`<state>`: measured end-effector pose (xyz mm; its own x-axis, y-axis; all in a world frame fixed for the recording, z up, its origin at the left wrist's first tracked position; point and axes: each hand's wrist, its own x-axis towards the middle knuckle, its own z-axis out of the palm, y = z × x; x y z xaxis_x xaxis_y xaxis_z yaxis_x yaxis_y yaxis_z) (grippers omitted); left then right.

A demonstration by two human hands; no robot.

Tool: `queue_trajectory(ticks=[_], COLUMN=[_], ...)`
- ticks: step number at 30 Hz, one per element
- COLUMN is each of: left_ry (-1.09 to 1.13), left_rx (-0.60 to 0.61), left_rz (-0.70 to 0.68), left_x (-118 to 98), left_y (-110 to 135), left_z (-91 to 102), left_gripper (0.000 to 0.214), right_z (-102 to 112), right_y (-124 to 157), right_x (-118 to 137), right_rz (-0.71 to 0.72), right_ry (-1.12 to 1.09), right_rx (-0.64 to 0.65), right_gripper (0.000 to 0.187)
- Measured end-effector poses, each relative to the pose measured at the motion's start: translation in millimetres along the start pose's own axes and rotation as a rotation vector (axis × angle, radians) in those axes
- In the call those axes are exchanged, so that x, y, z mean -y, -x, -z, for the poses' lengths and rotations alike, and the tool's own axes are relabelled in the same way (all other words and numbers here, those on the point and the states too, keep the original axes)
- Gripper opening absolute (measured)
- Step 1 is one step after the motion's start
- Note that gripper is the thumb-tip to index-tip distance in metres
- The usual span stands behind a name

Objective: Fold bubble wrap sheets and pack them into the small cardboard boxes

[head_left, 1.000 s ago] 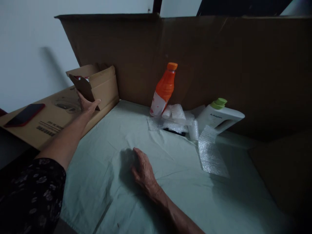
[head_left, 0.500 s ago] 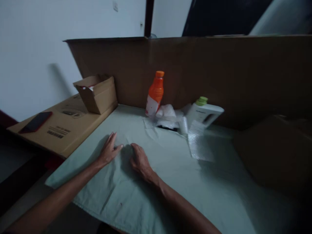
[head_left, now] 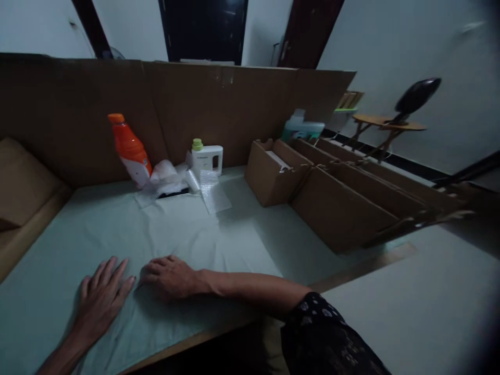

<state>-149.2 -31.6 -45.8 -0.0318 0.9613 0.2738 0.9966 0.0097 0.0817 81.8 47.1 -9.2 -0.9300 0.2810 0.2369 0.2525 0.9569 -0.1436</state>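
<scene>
My left hand (head_left: 102, 296) lies flat on the pale green cloth (head_left: 187, 234), its fingers spread and nothing in it. Just to its right, my right hand (head_left: 167, 277) rests on the same cloth with its fingers curled in. A short, thin dark line shows by its fingertips; whether it is a fold or a small object I cannot make out. The right thumb and palm are hidden. Farther back on the cloth stand an orange bottle (head_left: 130, 148) and a white jug with a green cap (head_left: 207, 156). Crumpled bubble wrap (head_left: 167, 174) lies between them.
Cardboard organiser boxes (head_left: 336, 208) line the right side, with a teal jug (head_left: 302, 129) behind them. A cardboard wall (head_left: 234, 109) closes off the back. At the left edge stands another cardboard box (head_left: 27, 182). A small wooden table (head_left: 386, 123) stands beyond, at the right.
My view has swung to the right, so the boxes on the right now show. Both hands stay low on the cloth, close together; the left fingers are more spread.
</scene>
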Motion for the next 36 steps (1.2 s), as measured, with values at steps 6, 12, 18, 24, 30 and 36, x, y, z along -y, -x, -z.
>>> queue_trajectory(ticks=[6,12,18,24,30,36], left_ry=[-0.056,0.03,0.062,0.087,0.134,0.177], left_rx=[0.095,0.007,-0.069,-0.019,0.071,0.094], left_rz=[-0.029,-0.365,-0.714,-0.698,-0.63,-0.594], left_x=[-58.7,-130.4,-161.4,-163.0,-165.2,-164.2], left_y=[6.5,23.3,39.8,49.3,47.7,47.7], left_z=[-0.9,-3.7,9.5,21.7,28.2,28.6], left_gripper=[0.067,0.056,0.073,0.074,0.072,0.068], right_z=[65.7,121.1,186.9,221.1,224.0,226.6], right_y=[108.7,181.4,206.9,210.6,209.0,207.6], right_x=[-25.0,-71.2,-100.0,-159.2,-208.6,-211.2], right_rz=[-0.202,-0.604,-0.738,-0.903,-1.017,-1.024], right_ry=[-0.135,-0.151,0.315,0.595,0.617,0.551], right_rx=[-0.038,-0.319,-0.593,-0.581,-0.476,-0.47], right_gripper=[0.021,0.02,0.035,0.058,0.037,0.03])
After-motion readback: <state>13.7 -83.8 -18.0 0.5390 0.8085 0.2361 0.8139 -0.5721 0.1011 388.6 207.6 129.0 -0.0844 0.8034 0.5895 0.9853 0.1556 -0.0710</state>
